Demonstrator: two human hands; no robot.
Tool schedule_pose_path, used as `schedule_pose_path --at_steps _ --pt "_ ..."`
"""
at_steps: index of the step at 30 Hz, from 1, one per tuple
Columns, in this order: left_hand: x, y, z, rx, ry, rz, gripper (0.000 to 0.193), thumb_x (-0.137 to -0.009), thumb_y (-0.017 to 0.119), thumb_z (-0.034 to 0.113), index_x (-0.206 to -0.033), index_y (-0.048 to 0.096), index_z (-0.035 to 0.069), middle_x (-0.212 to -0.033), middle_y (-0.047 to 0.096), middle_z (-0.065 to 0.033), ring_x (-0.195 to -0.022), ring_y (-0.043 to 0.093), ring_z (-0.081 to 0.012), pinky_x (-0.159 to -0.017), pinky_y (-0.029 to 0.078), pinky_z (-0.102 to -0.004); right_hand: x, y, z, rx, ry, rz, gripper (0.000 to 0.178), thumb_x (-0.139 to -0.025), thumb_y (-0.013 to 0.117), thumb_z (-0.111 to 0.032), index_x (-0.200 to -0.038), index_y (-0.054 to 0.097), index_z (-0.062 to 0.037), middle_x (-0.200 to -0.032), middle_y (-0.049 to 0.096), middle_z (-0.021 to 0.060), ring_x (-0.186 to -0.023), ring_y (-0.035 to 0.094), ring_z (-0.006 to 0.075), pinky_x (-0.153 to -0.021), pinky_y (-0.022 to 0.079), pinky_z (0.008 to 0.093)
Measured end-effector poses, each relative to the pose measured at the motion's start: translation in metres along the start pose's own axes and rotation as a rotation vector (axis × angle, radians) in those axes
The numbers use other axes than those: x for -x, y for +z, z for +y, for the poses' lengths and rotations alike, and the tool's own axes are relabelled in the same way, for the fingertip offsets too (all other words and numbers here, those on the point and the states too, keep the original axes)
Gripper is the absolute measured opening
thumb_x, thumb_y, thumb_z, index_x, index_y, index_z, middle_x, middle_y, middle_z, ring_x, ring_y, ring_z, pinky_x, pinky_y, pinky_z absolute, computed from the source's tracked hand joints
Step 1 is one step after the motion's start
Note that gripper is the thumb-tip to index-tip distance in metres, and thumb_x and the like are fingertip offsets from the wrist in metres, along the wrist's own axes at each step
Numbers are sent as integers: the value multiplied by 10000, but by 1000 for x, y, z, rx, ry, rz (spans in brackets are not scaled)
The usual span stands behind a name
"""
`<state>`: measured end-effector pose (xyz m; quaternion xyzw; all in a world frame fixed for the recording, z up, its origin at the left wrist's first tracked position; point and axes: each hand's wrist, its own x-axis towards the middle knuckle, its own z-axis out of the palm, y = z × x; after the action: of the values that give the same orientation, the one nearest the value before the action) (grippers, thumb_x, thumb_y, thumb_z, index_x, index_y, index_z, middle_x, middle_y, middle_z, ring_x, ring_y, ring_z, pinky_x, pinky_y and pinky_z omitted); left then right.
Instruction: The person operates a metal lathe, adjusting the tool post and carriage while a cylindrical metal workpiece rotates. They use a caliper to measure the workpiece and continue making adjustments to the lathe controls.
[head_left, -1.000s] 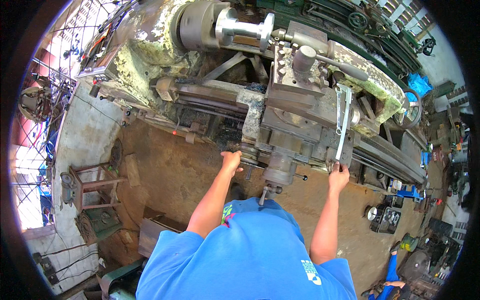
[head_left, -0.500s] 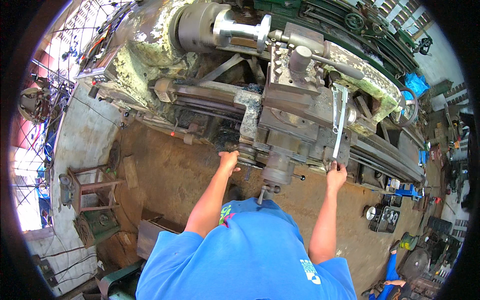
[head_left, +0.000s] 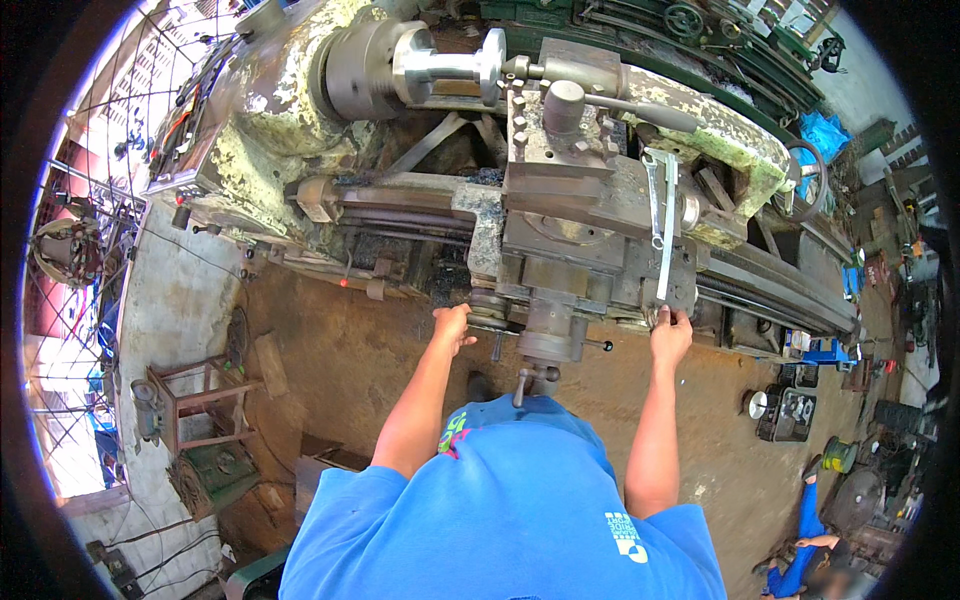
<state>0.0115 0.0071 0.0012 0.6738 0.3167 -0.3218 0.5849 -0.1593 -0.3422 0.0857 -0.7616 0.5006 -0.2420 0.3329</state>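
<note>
My left hand (head_left: 453,328) is at the left rim of a handwheel (head_left: 490,308) on the front of a lathe carriage, fingers curled against it. My right hand (head_left: 671,335) is at the carriage's front right corner, its thumb and fingertips pressed together; what they hold, if anything, is hidden. Just above that hand ends a long silver caliper (head_left: 667,235), lying on the carriage beside a wrench (head_left: 655,205). Farther off, a shiny flanged metal workpiece (head_left: 450,66) sits between the chuck (head_left: 362,72) and the tailstock centre (head_left: 516,68).
The tool post (head_left: 560,130) and its long lever (head_left: 640,110) rise from the carriage. A cross-slide crank (head_left: 530,380) points toward my body. At left stands a wooden stool frame (head_left: 205,400). A crate (head_left: 790,412) is on the floor at right; a person in blue (head_left: 805,520) is beyond it.
The view has shifted slightly, so the lathe appears farther left. Both hands keep nearly the same places against the carriage. The caliper and wrench still lie there.
</note>
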Motion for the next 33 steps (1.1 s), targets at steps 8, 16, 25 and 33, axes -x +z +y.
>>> schedule_pose_path --at_steps 8,16,25,33 --pt "-4 -7 2 -14 -30 -98 569 -872 591 226 -1244 226 -1 -620 404 -13 -475 418 -127 -486 543 -357 0 0 0 16 -29 16 255 -873 651 -224 -903 675 27 -775 684 206 -732 672 341 -693 496 410" --pt "-6 -10 1 -22 -27 -102 455 -871 587 229 -1161 321 1 -617 402 -11 -461 410 -125 -477 540 -357 2 0 -4 2 -17 24 239 -879 650 -214 -878 671 24 -734 680 172 -673 662 296 -659 494 391" --pt "-3 -10 3 -33 -7 -75 355 -866 584 224 -1066 393 0 -627 400 -14 -465 411 -129 -468 538 -351 1 0 -2 -18 -8 19 249 -877 654 -223 -868 670 25 -726 675 174 -675 657 308 -666 492 401" --pt "4 -11 6 -13 6 -96 211 -854 579 220 -740 494 65 -573 374 9 -451 407 -131 -497 541 -357 -2 4 6 6 -29 34 239 -868 662 -218 -886 676 20 -761 679 189 -704 661 328 -684 493 402"
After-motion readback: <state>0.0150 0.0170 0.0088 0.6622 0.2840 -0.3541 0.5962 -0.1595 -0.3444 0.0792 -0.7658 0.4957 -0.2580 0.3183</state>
